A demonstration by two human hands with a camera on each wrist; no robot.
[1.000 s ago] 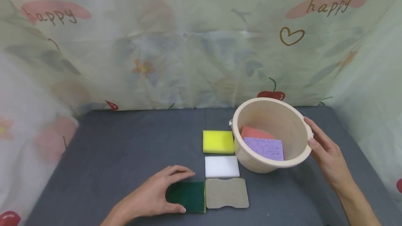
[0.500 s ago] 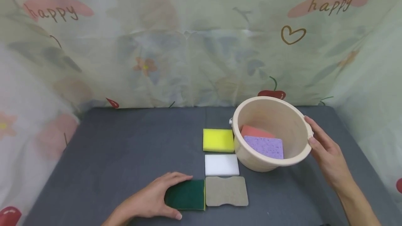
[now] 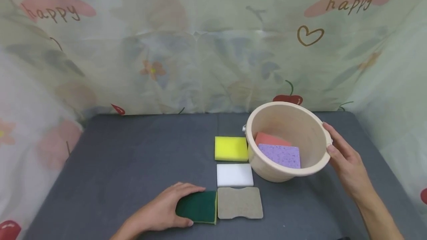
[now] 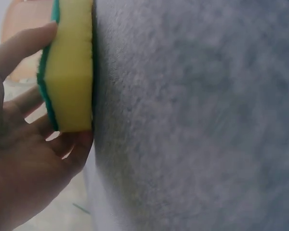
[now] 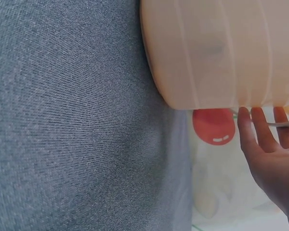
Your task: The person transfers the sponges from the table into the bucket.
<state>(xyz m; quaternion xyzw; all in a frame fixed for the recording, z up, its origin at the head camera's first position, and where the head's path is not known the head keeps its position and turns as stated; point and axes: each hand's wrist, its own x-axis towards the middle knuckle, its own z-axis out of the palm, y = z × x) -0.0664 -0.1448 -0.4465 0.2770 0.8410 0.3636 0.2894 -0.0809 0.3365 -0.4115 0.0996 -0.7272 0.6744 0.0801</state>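
A green-and-yellow scouring sponge [image 3: 197,207] lies green side up at the front of the table. My left hand [image 3: 163,207] grips it from the left, thumb on the near edge and fingers at the far edge. In the left wrist view the sponge's yellow layer [image 4: 71,72] faces the camera, close to the tabletop. On the right, a cream bucket [image 3: 311,136] contains a pink sponge [image 3: 271,139] and a speckled purple sponge [image 3: 280,156]. My right hand [image 3: 348,169] holds the bucket's right rim. The right wrist view shows its fingers [image 5: 262,132] against the bucket's side.
Left of the bucket, a yellow sponge [image 3: 231,148], a white sponge [image 3: 235,175] and a grey sponge with notched sides [image 3: 240,203] form a column. The grey one adjoins the scouring sponge. Patterned curtains [image 3: 200,47] enclose the dark tabletop [image 3: 143,151].
My left hand has closed in on the scouring sponge, and its thumb now meets the near edge. The right hand and bucket stay in place.
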